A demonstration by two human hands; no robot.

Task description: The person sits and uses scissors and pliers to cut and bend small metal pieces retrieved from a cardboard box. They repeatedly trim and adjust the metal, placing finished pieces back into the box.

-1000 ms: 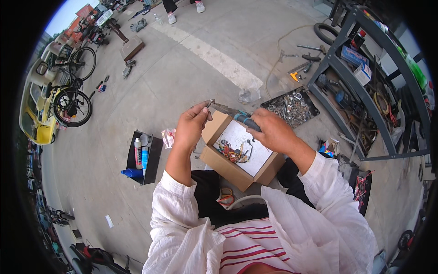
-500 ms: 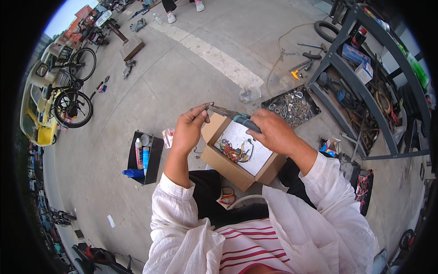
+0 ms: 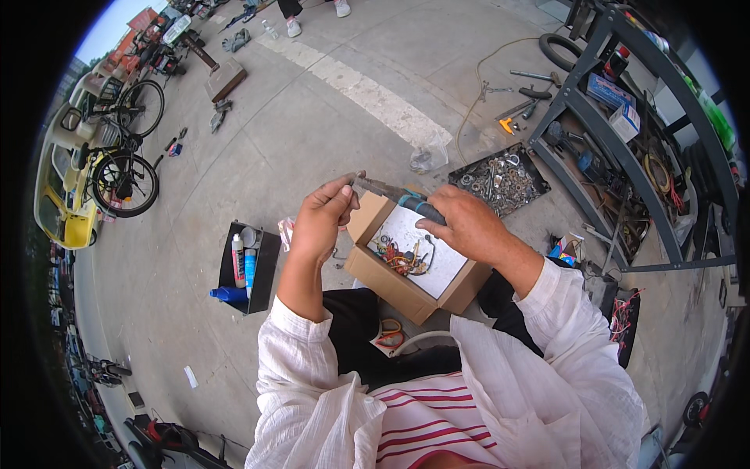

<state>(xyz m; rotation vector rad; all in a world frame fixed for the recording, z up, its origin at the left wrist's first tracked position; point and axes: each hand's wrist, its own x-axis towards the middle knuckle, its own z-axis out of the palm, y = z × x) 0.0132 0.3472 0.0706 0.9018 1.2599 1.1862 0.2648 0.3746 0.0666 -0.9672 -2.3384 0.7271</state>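
Note:
My right hand (image 3: 471, 221) is wrapped round the dark handles, marked with teal, of a pair of pliers (image 3: 426, 208). Their jaws point left, toward my left hand (image 3: 322, 213). Thumb and fingers of that hand pinch a small dark piece (image 3: 359, 175) at the tip of the jaws; its kind is too small to make out. Both hands are raised above an open cardboard box (image 3: 394, 292) between my knees. Inside it, a tangle of coloured wires (image 3: 405, 258) lies on a white bottom.
Left of the box stands a black bin (image 3: 266, 270) with bottles. A black tray (image 3: 462, 178) of loose hardware lies ahead to the right, beside a grey metal shelf (image 3: 574, 176) full of tools. A hammer (image 3: 535, 76) and orange-handled tool (image 3: 507, 125) lie beyond; bicycles (image 3: 125, 184) stand far left.
My left hand and the small piece at the jaws have shifted slightly left and up. My right hand keeps its hold on the pliers, nearly unmoved.

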